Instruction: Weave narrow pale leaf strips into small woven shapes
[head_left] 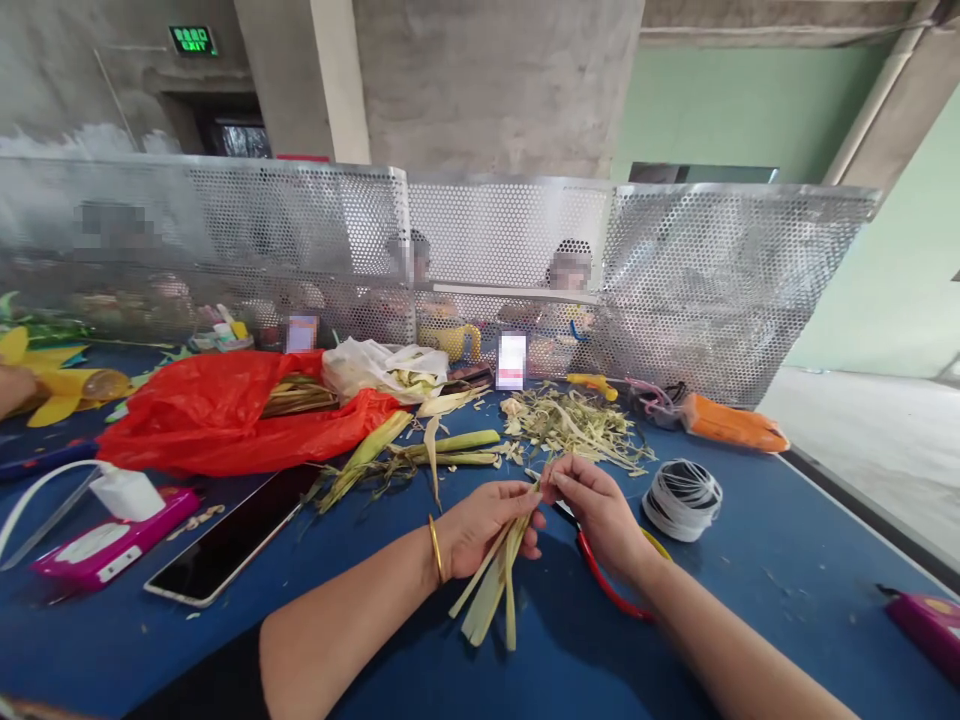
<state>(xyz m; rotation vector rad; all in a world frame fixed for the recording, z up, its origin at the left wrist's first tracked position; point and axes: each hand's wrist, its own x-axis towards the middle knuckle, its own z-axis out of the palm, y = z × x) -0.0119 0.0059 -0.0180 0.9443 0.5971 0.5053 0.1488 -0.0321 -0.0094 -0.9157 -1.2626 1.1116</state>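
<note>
My left hand (491, 525) is closed around a small bunch of pale green corn husk strips (491, 595), whose loose ends fan downward over the blue table. Right at the bunch's top end, my right hand (596, 505) has thumb and fingers pinched together, close against the left fingertips. Whatever lies in that pinch is too small to make out. Beneath the right wrist is a tool, seemingly scissors, with a red handle (607, 585), partly hidden by the arm. A coil of white string (682, 498) sits just right of the right hand.
Shredded husk (574, 425) is heaped ahead, beside green stalks (457, 445). Leftward are a red plastic bag (225, 415), a dark phone (236, 535) and a magenta power strip (112, 540). A perforated metal screen (510, 230) backs the table, with people behind it. An orange packet (735, 425) lies right.
</note>
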